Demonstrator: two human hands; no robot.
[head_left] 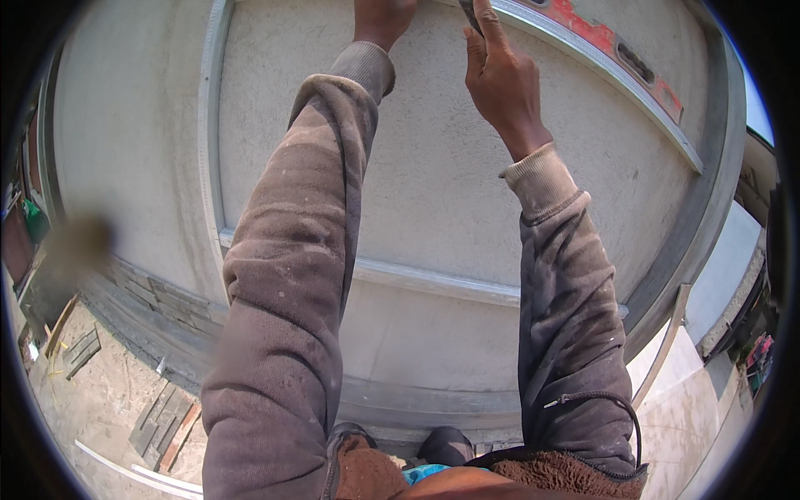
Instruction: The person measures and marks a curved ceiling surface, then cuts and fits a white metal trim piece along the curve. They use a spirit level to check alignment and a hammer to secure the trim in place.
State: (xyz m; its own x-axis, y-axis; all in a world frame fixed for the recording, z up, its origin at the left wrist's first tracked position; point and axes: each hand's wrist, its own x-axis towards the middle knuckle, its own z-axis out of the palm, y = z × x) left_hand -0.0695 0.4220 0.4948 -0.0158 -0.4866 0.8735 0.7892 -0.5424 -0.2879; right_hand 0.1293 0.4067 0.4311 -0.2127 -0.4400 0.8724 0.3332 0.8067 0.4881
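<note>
Both my arms reach up across a grey plastered wall [450, 167]. At the top edge my left hand [385, 20] is mostly cut off, its fingers out of view, near a metal profile strip. My right hand [507, 83] has its thumb and index finger raised, closed on a dark narrow object [472, 15] whose upper end leaves the picture; I cannot make out its kind. Just beyond this hand a long silvery metal profile [600, 65] slants down to the right. Along its upper side lies a red spirit level [593, 35] with oval hand slots.
A vertical metal strip [210, 125] and a horizontal one [433, 279] cross the wall. Grey slats [158, 425] and white strips [137, 473] lie on sandy ground at lower left. A thin wooden batten [664, 346] leans at right. My shoes [444, 444] stand close to the wall's base.
</note>
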